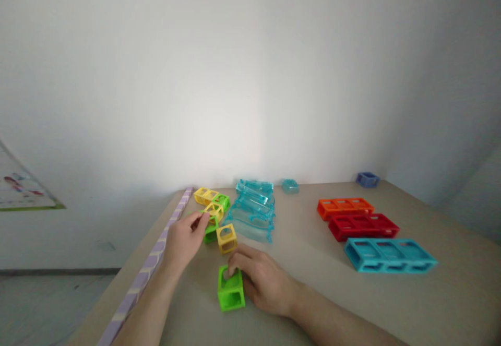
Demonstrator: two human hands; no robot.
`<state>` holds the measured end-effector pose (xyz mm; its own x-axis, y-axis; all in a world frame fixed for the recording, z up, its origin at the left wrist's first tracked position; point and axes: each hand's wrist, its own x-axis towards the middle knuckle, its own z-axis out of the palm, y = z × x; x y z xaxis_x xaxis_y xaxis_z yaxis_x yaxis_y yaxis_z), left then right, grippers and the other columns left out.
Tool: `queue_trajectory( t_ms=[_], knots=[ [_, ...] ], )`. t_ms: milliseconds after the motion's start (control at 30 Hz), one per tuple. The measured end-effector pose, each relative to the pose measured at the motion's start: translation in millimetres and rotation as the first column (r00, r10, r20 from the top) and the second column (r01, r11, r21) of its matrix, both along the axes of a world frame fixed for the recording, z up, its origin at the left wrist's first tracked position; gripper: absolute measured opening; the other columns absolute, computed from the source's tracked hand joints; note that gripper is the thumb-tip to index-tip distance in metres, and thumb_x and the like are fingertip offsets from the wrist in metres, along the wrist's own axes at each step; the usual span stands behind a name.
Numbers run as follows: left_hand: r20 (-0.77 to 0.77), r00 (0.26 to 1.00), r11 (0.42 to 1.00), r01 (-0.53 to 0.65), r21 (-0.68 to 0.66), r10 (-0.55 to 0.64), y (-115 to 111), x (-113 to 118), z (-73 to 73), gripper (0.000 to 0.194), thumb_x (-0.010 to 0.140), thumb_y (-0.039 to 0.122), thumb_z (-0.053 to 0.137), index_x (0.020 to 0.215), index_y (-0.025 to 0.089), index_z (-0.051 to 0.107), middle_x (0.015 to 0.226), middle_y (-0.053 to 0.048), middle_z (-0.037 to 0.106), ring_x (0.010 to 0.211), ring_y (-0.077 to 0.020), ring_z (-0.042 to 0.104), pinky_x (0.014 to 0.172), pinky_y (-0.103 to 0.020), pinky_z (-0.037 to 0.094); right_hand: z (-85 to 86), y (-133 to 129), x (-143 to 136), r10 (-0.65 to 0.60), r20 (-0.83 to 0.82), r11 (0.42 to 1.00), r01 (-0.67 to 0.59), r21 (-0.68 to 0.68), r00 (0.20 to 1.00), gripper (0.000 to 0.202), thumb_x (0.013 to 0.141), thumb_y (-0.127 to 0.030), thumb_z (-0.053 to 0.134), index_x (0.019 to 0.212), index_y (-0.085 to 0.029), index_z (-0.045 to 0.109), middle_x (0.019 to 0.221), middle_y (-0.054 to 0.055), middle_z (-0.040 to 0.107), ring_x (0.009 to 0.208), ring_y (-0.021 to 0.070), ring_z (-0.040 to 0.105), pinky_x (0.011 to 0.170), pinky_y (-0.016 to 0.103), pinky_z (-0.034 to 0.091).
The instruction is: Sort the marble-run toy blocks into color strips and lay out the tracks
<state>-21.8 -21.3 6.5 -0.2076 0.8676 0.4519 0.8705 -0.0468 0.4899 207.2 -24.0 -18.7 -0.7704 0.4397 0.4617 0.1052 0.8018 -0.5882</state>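
Observation:
My right hand (pixel 264 278) has its fingers curled round the far right side of a hollow bright green cube block (pixel 230 291) on the table. Farther off and to the left, my left hand (pixel 186 239) is closed in a pinch at another green block (pixel 211 231), which its fingers partly hide. A single yellow cube block (pixel 227 239) rests between the two hands, tilted. Just beyond the left fingertips lie a yellow block (pixel 214 211), a joined yellow piece (pixel 205 195) and one more green block (pixel 222 201).
Clear blue plastic pieces (pixel 252 210) lie heaped past the hands, with a small one (pixel 290 186) by the wall. Three-cell block rows in orange (pixel 344 207), red (pixel 364 227) and turquoise (pixel 389 255) sit at right. A dark blue block (pixel 367 179) stands in the corner. Purple patterned trim (pixel 151 262) runs along the left edge.

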Motion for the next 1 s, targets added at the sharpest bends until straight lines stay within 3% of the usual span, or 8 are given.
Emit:
queue_trajectory(
  t_ms=[100, 200, 333, 500, 700, 1000],
  knots=[
    [-0.068, 0.988, 0.981, -0.131, 0.142, 0.142, 9, -14, -9.8, 0.025, 0.083, 0.019, 0.048, 0.096, 0.019, 0.069, 0.089, -0.006, 0.069, 0.082, -0.0216, 0.063, 0.077, -0.030, 0.046, -1.0, 2, 1, 0.068, -0.035, 0.997, -0.069, -0.023, 0.997, 0.036, 0.063, 0.002, 0.051, 0.092, -0.019, 0.056, 0.102, 0.006, 0.060, 0.095, 0.0187, 0.059, 0.081, 0.027, 0.048],
    [-0.133, 0.987, 0.993, -0.079, 0.085, 0.090, 18, -26, -23.7, 0.049, 0.068, -0.001, 0.044, 0.107, 0.016, 0.069, 0.113, -0.010, 0.065, 0.109, -0.0253, 0.058, 0.098, -0.036, 0.043, -4.1, 3, 1, 0.091, -0.041, 0.995, -0.092, -0.028, 0.995, 0.031, 0.061, -0.003, 0.056, 0.087, -0.019, 0.057, 0.112, 0.010, 0.059, 0.107, 0.0235, 0.058, 0.089, 0.032, 0.047],
    [-0.090, 0.995, 0.999, 0.034, -0.017, -0.035, 26, -34, -37.3, 0.056, 0.068, -0.001, 0.047, 0.117, 0.018, 0.064, 0.131, -0.011, 0.056, 0.125, -0.0247, 0.050, 0.109, -0.039, 0.036, -4.2, 4, 2, 0.101, 0.014, 0.995, -0.101, -0.019, 0.995, 0.012, 0.068, -0.013, 0.061, 0.078, -0.017, 0.058, 0.123, 0.015, 0.055, 0.116, 0.0278, 0.055, 0.096, 0.036, 0.045],
    [-0.045, 0.997, 0.998, 0.066, -0.011, -0.066, 30, -35, -38.8, 0.040, 0.077, 0.010, 0.055, 0.115, 0.020, 0.063, 0.121, -0.009, 0.060, 0.117, -0.0232, 0.055, 0.105, -0.038, 0.040, -0.6, 3, 3, 0.108, 0.064, 0.994, -0.107, -0.025, 0.992, 0.006, 0.069, -0.014, 0.062, 0.074, -0.016, 0.061, 0.128, 0.015, 0.052, 0.118, 0.0282, 0.054, 0.098, 0.036, 0.043],
    [-0.019, 0.999, 0.999, -0.040, 0.034, 0.041, 33, -34, -40.5, 0.036, 0.077, 0.016, 0.061, 0.113, 0.016, 0.064, 0.113, -0.011, 0.062, 0.104, -0.0235, 0.061, 0.095, -0.036, 0.048, -2.5, 3, 4, 0.097, 0.109, 0.995, -0.093, -0.042, 0.989, 0.006, 0.068, -0.013, 0.063, 0.073, -0.016, 0.060, 0.129, 0.013, 0.050, 0.119, 0.0278, 0.052, 0.100, 0.037, 0.042],
    [-0.008, 0.995, 0.995, -0.096, 0.035, 0.097, 35, -27, -38.8, 0.031, 0.078, 0.025, 0.066, 0.107, 0.017, 0.067, 0.100, -0.011, 0.064, 0.093, -0.0234, 0.063, 0.088, -0.038, 0.050, -0.8, 7, 4, 0.130, 0.076, 0.986, -0.121, -0.116, 0.989, 0.010, 0.062, -0.014, 0.065, 0.060, -0.017, 0.055, 0.111, 0.009, 0.049, 0.107, 0.0271, 0.055, 0.094, 0.038, 0.045]
  ],
)
